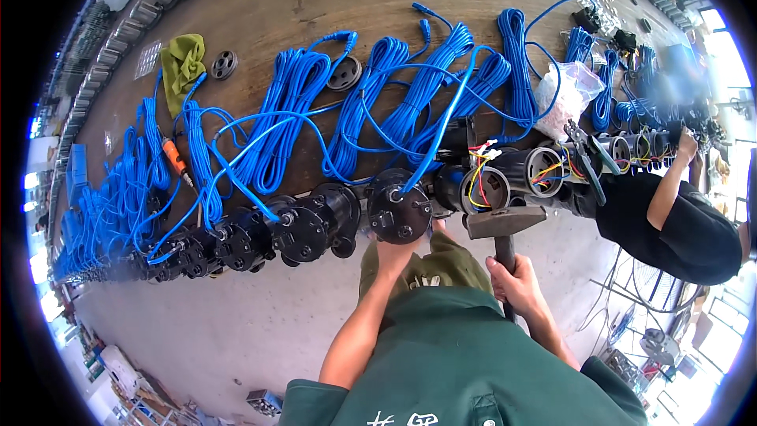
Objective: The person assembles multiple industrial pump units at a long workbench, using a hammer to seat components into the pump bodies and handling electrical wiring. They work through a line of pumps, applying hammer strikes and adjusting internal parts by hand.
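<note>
My left hand holds the underside of a round black pump housing at the bench's front edge, with a blue cable running out of its top. My right hand grips the black handle of a hammer, whose grey head hovers just right of that housing. Next to the hammer head sits an open black housing with yellow, red and white wires showing inside.
A row of closed black housings runs left along the bench edge. Coiled blue cables cover the brown bench. A green cloth lies far left. Another person in black works at the right, beside pliers and a plastic bag.
</note>
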Tool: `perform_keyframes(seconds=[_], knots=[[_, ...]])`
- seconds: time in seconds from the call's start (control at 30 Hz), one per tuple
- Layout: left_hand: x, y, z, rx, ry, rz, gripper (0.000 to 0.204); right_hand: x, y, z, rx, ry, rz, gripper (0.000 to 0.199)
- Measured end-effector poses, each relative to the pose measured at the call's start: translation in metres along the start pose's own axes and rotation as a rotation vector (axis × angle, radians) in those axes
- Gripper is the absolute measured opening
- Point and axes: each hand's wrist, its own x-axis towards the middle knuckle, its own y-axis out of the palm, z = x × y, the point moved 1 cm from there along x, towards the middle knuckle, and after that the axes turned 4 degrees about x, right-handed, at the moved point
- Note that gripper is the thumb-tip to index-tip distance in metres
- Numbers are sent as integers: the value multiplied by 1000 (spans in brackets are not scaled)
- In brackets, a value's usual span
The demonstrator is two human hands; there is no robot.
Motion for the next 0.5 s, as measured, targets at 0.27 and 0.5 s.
perform_keyframes(seconds=[0.27,0.5], knots=[[0,23,14,21,95,-139,51,4,11,31,-173,-71,-1,36],[-2,22,16,-65,-54,-149,42,-1,20,33,-30,-347,-36,29]])
